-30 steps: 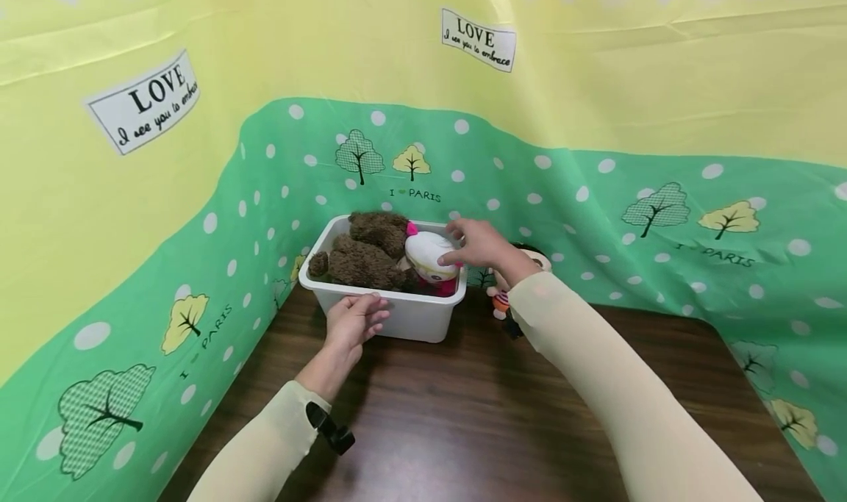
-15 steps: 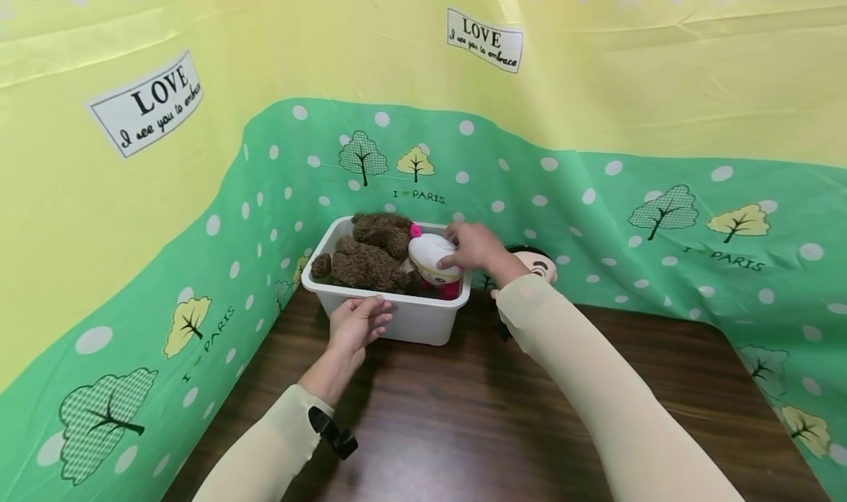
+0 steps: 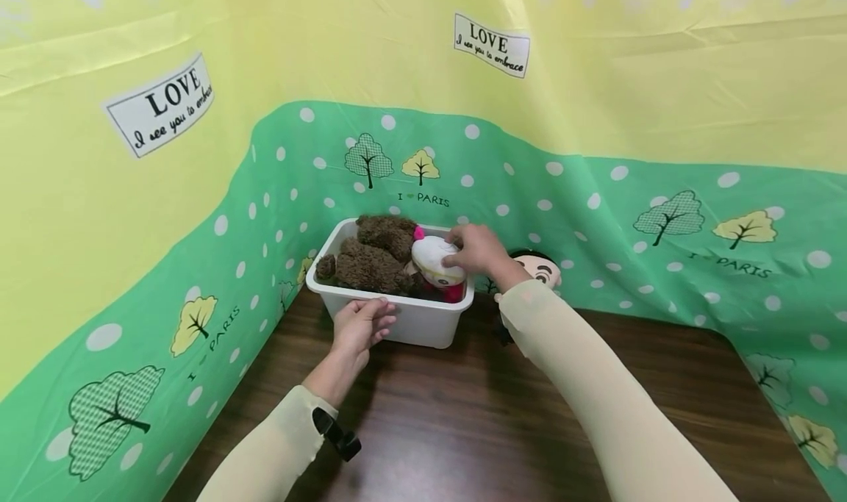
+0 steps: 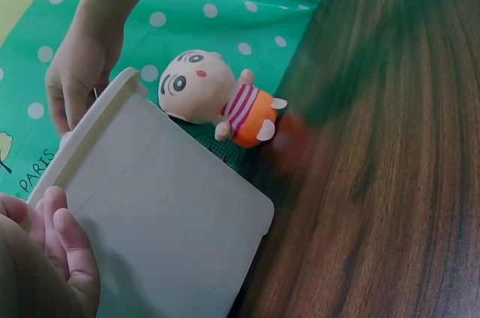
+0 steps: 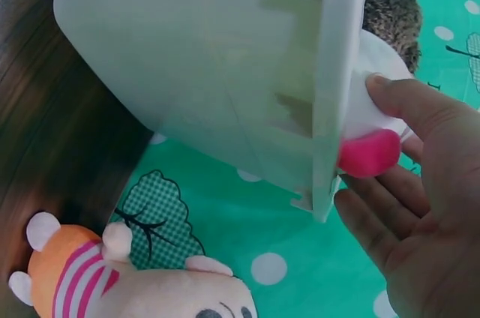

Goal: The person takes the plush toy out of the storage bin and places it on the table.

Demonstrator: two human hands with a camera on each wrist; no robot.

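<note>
A white plastic bin (image 3: 423, 324) stands at the table's back left corner. Brown curly plush toys (image 3: 370, 263) fill its left side. At its right end sits a white-headed plush doll (image 3: 433, 256) with pink bows and a yellow band; its lower body is hidden in the bin. My right hand (image 3: 481, 251) holds the doll's head, thumb on the white top and fingers down its far side. My left hand (image 3: 357, 325) grips the bin's front rim, thumb at the edge and fingers curled by the outer wall.
A second doll (image 4: 214, 97) with a striped top and orange shorts lies right of the bin, partly behind my right forearm in the head view. Green and yellow printed cloth (image 3: 595, 215) hangs behind and left. Dark wood tabletop (image 3: 450, 421) extends in front.
The head view has shifted slightly, moving everything a little right and down. My right hand has settled closer over the doll's head. The left hand stays at the rim.
</note>
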